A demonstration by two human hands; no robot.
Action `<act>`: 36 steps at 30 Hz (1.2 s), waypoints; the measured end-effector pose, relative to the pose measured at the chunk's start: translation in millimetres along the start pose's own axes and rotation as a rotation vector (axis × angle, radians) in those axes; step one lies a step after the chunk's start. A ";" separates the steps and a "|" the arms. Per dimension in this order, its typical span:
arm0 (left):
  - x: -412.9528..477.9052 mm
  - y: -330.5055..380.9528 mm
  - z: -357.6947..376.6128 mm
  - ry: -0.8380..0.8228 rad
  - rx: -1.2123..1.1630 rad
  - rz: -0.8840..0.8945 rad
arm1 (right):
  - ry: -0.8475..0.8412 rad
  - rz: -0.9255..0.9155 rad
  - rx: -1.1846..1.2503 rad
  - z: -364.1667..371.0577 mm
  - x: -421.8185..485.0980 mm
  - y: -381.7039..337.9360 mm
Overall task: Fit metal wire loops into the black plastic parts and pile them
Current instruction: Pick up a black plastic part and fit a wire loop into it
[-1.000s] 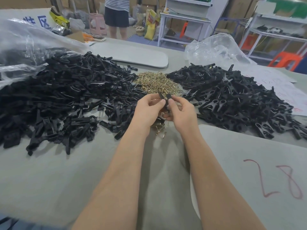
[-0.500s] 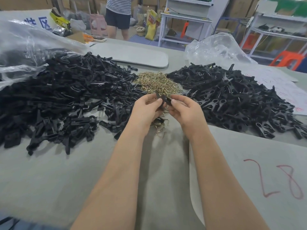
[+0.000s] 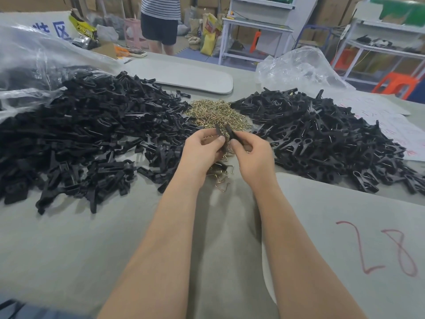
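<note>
Over the wire loops (image 3: 216,111), left hand (image 3: 202,150) fingers (image 3: 221,140) pinch one black part (image 3: 218,132), right hand (image 3: 253,155) fingers (image 3: 235,142) another.

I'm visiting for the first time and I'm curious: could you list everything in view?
left pile of black parts: one heap, black, table's left
right pile of black parts: one heap, black, table's right
wire loops: one heap, brassy, between the piles; strays near the hands
plastic bags: two, clear, behind the piles
board: one, grey, far side
sheet marked 28: one, grey, near right
stool: one, orange, background right
standing person: one, striped top, background
left hand: one, centre, pinching a black part
right hand: one, centre, pinching a second black part
</note>
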State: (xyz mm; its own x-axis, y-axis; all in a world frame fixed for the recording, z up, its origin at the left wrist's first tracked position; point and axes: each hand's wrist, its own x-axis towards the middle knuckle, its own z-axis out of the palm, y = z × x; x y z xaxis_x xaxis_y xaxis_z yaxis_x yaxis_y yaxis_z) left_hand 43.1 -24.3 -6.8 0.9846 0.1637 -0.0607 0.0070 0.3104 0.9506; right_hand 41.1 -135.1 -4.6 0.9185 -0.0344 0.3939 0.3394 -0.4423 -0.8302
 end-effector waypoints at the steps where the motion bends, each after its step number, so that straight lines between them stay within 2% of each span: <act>1: 0.0 -0.1 0.0 0.001 0.031 0.005 | 0.008 0.042 0.064 -1.5 0.6 0.1; 3: -0.1 -0.2 0.3 0.004 0.096 0.020 | 0.003 0.104 0.137 -3.3 1.4 0.2; 8: -2.1 -0.2 2.4 -0.004 0.174 0.064 | -0.023 0.090 0.111 -2.4 0.6 -0.2; 22: -0.4 -1.5 1.8 -0.001 -0.026 0.021 | 0.056 0.102 0.140 0.4 -0.7 2.1; 27: -0.1 -1.7 0.8 0.003 0.019 0.026 | 0.069 0.071 0.113 1.9 -0.9 -0.2; 36: 0.2 -1.0 1.8 -0.003 -0.074 -0.004 | 0.098 0.094 0.189 -0.7 -0.4 0.1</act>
State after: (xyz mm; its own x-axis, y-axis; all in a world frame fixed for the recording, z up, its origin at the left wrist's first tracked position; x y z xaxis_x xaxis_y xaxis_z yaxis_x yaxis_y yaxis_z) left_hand 43.6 -26.3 -7.2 0.9852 0.1593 -0.0637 -0.0016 0.3797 0.9251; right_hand 40.6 -135.8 -4.6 0.9269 -0.1588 0.3401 0.2937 -0.2575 -0.9206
